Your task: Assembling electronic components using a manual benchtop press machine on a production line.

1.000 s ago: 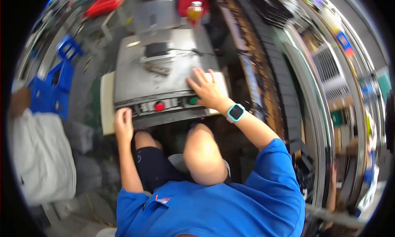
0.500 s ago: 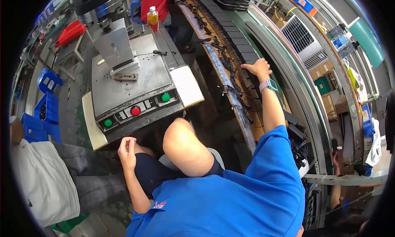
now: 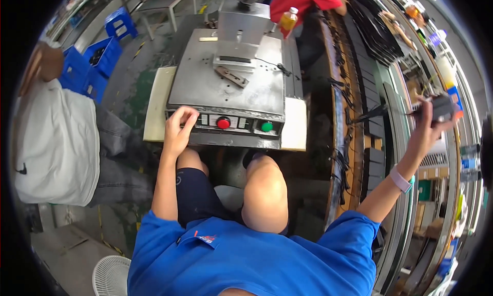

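My right hand (image 3: pixel 427 126) is raised at the right, its fingers closed round a dark block-shaped part (image 3: pixel 443 109), which is blurred by motion. A dark cable-like strand (image 3: pixel 372 113) hangs to its left, over the row of blocks; whether it joins the part is unclear. My left hand (image 3: pixel 179 129), loosely curled with nothing visible in it, is at the left end of the press's front panel. That panel carries a red button (image 3: pixel 223 122) and a green button (image 3: pixel 266 126). On the press's metal plate (image 3: pixel 197 85) stands a metal block (image 3: pixel 243 31) with a small bar-shaped fixture (image 3: pixel 231 77) before it.
Black blocks (image 3: pixel 371 90) with cables line a long wooden-edged conveyor to my right. A bottle of yellow liquid (image 3: pixel 288 21) stands behind the press, near a person in red (image 3: pixel 308 3). Another person in a pale top (image 3: pixel 56 142) sits at my left, by blue bins (image 3: pixel 105 54).
My right hand has lifted off the row of blocks and swung right with a dark part in it. My left hand has risen from my lap to the press panel. The view has turned right.
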A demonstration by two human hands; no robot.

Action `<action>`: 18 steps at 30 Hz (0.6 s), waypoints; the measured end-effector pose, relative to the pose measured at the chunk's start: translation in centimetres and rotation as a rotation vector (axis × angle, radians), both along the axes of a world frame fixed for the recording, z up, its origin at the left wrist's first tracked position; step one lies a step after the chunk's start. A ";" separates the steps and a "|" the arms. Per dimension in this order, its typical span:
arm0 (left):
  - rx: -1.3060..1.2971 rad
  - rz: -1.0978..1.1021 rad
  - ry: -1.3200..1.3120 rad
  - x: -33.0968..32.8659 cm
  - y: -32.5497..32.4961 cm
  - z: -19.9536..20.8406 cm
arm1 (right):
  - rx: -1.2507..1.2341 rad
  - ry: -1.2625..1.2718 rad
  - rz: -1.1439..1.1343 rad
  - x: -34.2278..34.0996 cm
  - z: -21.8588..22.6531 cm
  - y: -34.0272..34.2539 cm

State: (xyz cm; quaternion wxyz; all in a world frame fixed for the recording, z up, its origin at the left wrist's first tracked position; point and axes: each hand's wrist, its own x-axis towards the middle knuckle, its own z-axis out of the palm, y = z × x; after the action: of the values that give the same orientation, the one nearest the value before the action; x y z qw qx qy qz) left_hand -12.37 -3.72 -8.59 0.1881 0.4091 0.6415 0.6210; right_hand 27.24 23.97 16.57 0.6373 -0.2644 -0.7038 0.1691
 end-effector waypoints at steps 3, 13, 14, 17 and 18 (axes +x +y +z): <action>-0.094 0.014 -0.024 -3.2 2.8 0.3 | -0.380 -0.206 0.053 -3.6 -4.1 0.4; 0.152 -0.015 0.454 -10.8 19.8 0.2 | -0.425 -0.468 0.436 -14.5 -14.0 6.6; 0.119 -0.142 0.360 -11.4 20.1 0.4 | -0.407 -0.527 0.386 -15.7 -15.4 7.2; 0.077 -0.379 0.166 -12.3 19.9 2.0 | -0.175 -0.610 0.279 -18.5 -19.0 8.9; 0.135 -0.405 0.024 -11.9 18.7 2.5 | -0.171 -0.618 0.288 -19.6 -19.4 9.1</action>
State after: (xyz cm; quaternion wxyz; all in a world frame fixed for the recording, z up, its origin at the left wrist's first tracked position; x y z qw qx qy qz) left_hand -24.24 14.98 -6.07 0.2738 0.5487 0.5053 0.6071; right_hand 7.64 33.03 -2.87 0.3392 -0.2537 -0.8768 0.2274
